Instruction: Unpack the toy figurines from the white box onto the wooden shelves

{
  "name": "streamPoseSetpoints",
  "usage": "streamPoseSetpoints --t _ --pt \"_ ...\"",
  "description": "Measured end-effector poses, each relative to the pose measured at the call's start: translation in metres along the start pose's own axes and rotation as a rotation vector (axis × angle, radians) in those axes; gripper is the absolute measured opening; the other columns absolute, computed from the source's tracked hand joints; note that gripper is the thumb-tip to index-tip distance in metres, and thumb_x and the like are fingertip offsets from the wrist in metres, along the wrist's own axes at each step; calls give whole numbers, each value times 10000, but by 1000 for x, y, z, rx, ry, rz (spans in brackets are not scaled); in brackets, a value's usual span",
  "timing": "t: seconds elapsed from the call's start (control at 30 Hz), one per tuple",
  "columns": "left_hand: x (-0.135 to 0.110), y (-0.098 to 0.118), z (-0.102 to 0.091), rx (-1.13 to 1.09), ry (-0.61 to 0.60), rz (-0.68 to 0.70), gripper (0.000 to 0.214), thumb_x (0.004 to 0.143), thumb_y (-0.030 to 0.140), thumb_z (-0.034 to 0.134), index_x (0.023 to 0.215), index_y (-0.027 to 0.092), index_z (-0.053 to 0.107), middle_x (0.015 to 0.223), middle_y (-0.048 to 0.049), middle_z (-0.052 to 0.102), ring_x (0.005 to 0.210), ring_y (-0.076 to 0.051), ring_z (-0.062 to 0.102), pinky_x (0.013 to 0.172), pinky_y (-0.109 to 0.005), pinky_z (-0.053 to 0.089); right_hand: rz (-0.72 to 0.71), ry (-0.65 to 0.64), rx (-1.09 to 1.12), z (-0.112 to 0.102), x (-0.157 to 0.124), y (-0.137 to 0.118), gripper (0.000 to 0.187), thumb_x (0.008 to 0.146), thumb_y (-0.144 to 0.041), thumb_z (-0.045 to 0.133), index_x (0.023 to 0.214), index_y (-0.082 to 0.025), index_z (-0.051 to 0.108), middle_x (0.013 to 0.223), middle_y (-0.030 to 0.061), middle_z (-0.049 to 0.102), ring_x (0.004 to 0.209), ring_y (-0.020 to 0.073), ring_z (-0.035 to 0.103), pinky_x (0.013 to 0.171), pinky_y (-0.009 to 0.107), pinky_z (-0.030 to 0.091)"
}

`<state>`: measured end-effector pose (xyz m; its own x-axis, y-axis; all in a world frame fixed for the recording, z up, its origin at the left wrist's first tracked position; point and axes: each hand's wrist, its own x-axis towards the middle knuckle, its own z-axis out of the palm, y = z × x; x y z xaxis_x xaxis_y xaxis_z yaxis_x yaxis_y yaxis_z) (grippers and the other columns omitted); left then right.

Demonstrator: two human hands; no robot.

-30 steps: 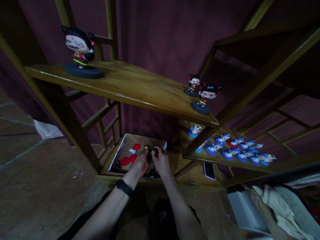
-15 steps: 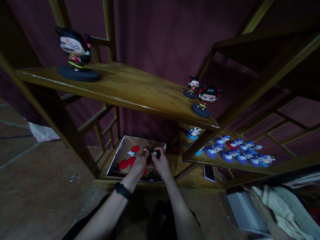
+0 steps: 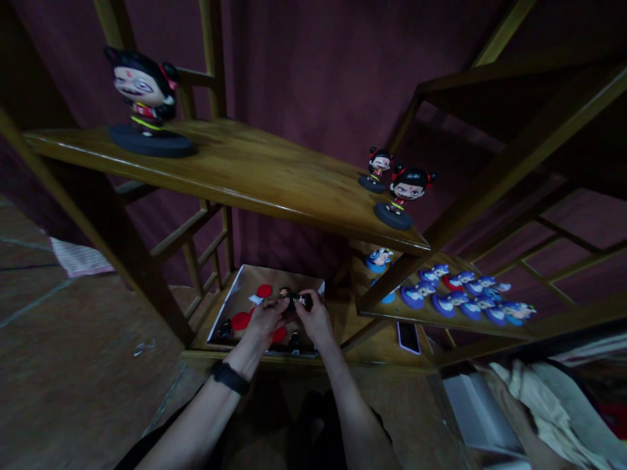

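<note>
An open cardboard box [image 3: 235, 297] sits on the low shelf, and both my hands are inside it. My right hand [image 3: 316, 316] is closed round a small black-haired figurine [image 3: 304, 300], thumb and fingers pinching it. Beside it, my left hand [image 3: 267, 321], with a black band on the wrist, has its fingers against another dark-haired figurine [image 3: 285, 292]. Its fingertips are partly hidden, and the two figurines nearly touch. Around my hands in the box lie red discs [image 3: 240, 320], a small white piece [image 3: 255, 299] and dark figurines [image 3: 226, 329].
The wooden shelf [image 3: 274, 176] above holds a large figurine [image 3: 147, 98] at left and two more [image 3: 409, 189] at right. Several blue-haired figurines [image 3: 450, 299] stand on the right-hand shelf. A phone [image 3: 408, 337] lies below. Grey box [image 3: 482, 408] and cloth [image 3: 533, 398] are at lower right.
My left hand has shifted slightly left and down, with its fingers flatter, uncovering more of the figurine by its fingertips. My right hand keeps its pinch in nearly the same place.
</note>
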<state>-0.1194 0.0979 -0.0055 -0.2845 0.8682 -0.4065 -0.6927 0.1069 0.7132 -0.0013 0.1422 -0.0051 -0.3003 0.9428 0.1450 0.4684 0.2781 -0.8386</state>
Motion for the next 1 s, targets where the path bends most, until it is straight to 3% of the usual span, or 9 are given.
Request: streamPoseSetpoints --t 0.17,0.37,0.6,1.0 --pt "1 3 0 20 19 31 166 557 138 753 649 94 622 619 -41 653 605 -158 636 639 -304 545 -2 4 11 0 1 1 225 762 -302 517 979 -244 532 884 -5 598 830 154 575 761 274 444" --pt "3 1 -3 184 -24 112 225 475 144 774 667 104 664 550 -20 643 493 -115 586 530 -218 493 -48 -17 -35 -1 1 4 216 782 -290 506 990 -241 531 911 9 609 846 155 582 766 275 450" --pt "9 -7 -6 176 -4 191 257 401 189 792 605 116 654 553 -18 642 506 -134 581 561 -276 509 -112 -24 -92 1 -3 2 206 804 -269 482 1003 -237 525 879 22 624 815 166 600 728 278 458" --pt "14 -17 -12 322 38 199 211 481 176 741 662 118 650 624 -29 658 582 -162 607 635 -311 512 -126 -110 -118 -1 -1 7 212 798 -231 485 1006 -241 519 919 24 613 862 158 590 771 286 464"
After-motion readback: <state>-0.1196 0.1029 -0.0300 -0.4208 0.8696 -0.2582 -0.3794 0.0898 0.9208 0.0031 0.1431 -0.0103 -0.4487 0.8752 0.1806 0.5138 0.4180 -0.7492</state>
